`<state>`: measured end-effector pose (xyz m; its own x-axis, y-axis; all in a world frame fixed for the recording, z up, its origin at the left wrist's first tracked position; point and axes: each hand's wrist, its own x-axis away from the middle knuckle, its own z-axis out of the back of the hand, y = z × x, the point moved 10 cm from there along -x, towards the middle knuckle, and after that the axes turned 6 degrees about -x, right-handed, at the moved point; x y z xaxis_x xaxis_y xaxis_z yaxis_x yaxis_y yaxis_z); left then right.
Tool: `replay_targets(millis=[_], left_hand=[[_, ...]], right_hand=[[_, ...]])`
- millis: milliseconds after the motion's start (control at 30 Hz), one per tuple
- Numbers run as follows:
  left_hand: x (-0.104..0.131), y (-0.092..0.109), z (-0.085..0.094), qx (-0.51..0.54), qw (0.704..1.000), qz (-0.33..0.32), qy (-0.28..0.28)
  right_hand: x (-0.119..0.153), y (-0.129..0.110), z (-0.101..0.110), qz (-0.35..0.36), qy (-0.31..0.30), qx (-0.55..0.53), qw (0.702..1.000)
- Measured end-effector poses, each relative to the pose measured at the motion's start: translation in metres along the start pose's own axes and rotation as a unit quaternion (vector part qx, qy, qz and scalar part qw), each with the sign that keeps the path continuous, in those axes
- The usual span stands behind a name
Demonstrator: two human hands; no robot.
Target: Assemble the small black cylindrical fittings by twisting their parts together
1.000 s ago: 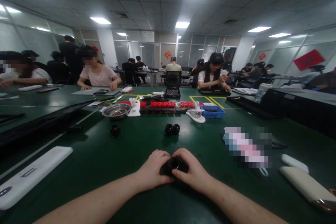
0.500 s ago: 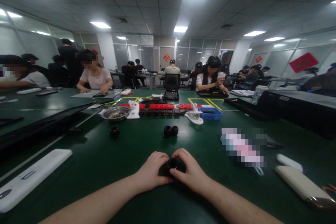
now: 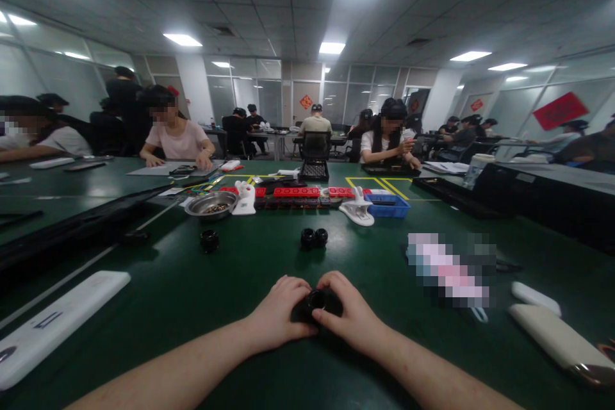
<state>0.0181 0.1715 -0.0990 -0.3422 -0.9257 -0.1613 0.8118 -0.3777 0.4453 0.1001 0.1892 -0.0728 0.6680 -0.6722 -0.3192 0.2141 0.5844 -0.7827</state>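
Both hands meet around a small black hollow round part (image 3: pixel 316 300) low in the middle of the view, its open end facing up. My left hand (image 3: pixel 282 309) curls around its left side, fingers closed against it. On the other side, my right hand (image 3: pixel 346 311) grips it between thumb and fingers. Its lower portion is hidden by the hands. Two similar black round parts (image 3: pixel 314 238) stand side by side beyond my hands, and another black round part (image 3: pixel 209 241) stands off to the left.
Across the green table (image 3: pixel 259 256) lie a metal bowl (image 3: pixel 198 206) of small pieces, red strips (image 3: pixel 295 192), a white clamp-like piece (image 3: pixel 357 208) and a blue bin (image 3: pixel 401 206). A white case (image 3: pixel 72 320) lies left, a beige case (image 3: pixel 552 339) right. Co-workers sit opposite.
Both hands stay around the black round part, with barely any shift in grip. The whole view has moved slightly; the other black round parts stand where they were.
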Motion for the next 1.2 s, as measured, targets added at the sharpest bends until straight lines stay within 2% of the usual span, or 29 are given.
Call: replay_targets(millis=[167, 333, 467, 667, 833, 933, 1100, 1200], left_hand=[[0.001, -0.001, -0.002, 0.000, 1.000, -0.002, -0.008], [0.000, 0.003, 0.000, -0.010, 1.000, -0.012, 0.008], [0.000, 0.004, 0.001, -0.009, 1.000, -0.007, 0.012], [0.000, 0.000, -0.002, -0.009, 1.000, -0.013, 0.006], [-0.001, 0.000, -0.002, -0.004, 1.000, -0.012, 0.004], [-0.002, 0.000, -0.002, 0.000, 1.000, -0.009, 0.006], [-0.001, -0.002, -0.003, -0.004, 1.000, -0.004, -0.002], [0.000, -0.001, -0.003, -0.008, 1.000, -0.004, -0.006]], right_hand=[[0.002, -0.001, -0.009, 0.023, -0.054, -0.040, 0.997], [0.003, 0.010, -0.004, -0.014, -0.007, -0.031, 0.999], [0.002, 0.006, 0.001, -0.017, 0.020, 0.001, 1.000], [0.003, -0.009, -0.005, 0.062, -0.026, -0.039, 0.997], [0.002, 0.007, 0.000, 0.002, 0.008, -0.029, 1.000], [0.000, 0.007, 0.001, 0.000, 0.013, -0.007, 1.000], [0.000, -0.002, -0.005, 0.049, -0.039, -0.039, 0.997], [0.002, 0.003, -0.009, 0.038, -0.050, -0.052, 0.997]])
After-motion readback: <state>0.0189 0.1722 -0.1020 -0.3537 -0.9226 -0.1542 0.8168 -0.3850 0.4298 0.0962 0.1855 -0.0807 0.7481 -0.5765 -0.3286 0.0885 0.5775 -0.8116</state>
